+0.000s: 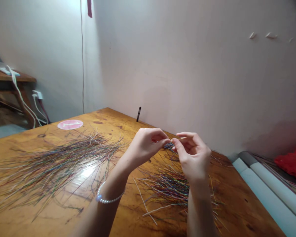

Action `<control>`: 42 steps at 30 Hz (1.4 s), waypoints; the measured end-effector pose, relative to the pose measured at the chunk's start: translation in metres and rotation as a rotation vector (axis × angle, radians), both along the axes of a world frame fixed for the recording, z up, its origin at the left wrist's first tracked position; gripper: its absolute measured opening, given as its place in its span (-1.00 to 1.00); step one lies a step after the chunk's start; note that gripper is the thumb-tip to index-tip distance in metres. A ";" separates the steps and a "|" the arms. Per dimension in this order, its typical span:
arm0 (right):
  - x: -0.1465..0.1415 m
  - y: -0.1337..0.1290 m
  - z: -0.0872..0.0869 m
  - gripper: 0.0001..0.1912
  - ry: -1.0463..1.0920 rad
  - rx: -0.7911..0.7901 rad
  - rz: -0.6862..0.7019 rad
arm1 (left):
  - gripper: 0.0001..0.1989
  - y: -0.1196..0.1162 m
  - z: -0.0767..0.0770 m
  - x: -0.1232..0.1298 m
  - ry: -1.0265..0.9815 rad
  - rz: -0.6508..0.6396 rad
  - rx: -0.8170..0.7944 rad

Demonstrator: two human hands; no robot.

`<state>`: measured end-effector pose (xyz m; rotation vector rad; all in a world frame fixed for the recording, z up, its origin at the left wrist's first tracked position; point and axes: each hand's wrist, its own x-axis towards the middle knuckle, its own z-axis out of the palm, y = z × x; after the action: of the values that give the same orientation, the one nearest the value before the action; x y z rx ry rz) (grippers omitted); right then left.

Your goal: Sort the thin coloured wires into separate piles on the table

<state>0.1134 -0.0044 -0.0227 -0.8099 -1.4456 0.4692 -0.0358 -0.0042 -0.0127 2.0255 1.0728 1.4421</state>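
Note:
My left hand (148,142), with a beaded bracelet (111,200) at its wrist, is closed in a pinch of thumb and forefinger. Its fingertips nearly meet those of my right hand (193,154), which is also pinched. Whatever sits between the fingertips is too small to make out. Below my right hand lies a bundle of thin coloured wires (167,187), partly hidden by that forearm. A bigger spread of similar wires (64,161) covers the table to the left. Behind my fingertips, a small bluish wire bunch (168,145) shows in part.
The wooden table (128,217) reaches back to the wall. A black marker (138,114) stands upright by the wall. A round pink sticker (70,124) is on the tabletop at the back left. Pale rolls (273,194) lie beyond the right edge, near red fluffy material (293,163).

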 end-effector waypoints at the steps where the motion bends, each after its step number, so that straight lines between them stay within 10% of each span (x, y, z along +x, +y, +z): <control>1: -0.001 0.000 0.000 -0.88 -0.004 0.002 -0.006 | -0.85 0.000 0.000 0.000 0.004 0.006 0.001; 21: 0.000 -0.001 0.004 -0.91 -0.027 -0.072 0.028 | -0.85 -0.001 0.003 -0.001 0.169 0.146 0.095; 32: -0.004 0.002 -0.002 -0.95 -0.123 -0.046 -0.028 | -0.87 -0.003 0.006 -0.005 0.512 0.443 0.331; 42: -0.005 0.007 -0.004 -0.93 -0.128 -0.062 -0.026 | -0.86 0.006 0.000 -0.025 0.335 0.146 0.125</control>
<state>0.1084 0.0024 -0.0267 -0.9211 -1.5430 0.4504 -0.0604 0.0014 -0.0122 2.3823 1.3169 1.2943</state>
